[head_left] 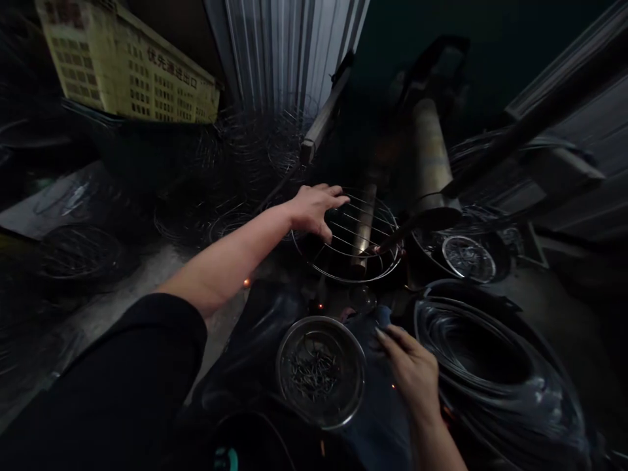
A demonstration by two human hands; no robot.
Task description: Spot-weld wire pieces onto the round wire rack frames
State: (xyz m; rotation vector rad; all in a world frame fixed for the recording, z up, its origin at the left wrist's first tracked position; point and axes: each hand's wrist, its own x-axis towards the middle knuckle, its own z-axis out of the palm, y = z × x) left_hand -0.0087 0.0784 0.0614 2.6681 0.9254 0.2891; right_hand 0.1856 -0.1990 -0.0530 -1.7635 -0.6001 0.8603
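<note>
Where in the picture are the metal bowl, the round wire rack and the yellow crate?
Metal bowl (pixel 351 376): head view, on its right inner wall.
Round wire rack (pixel 353 281): head view, on its near rim.
Yellow crate (pixel 147 80): head view, on its long side wall.

The lap (pixel 387 399) carries 1 round metal bowl (pixel 350 392) of short metal pieces (pixel 314 374).

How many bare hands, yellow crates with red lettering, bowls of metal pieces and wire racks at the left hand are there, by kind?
Bare hands (left hand, right hand): 2
Yellow crate with red lettering: 1
Bowl of metal pieces: 1
Wire rack: 1
Total: 5
</note>
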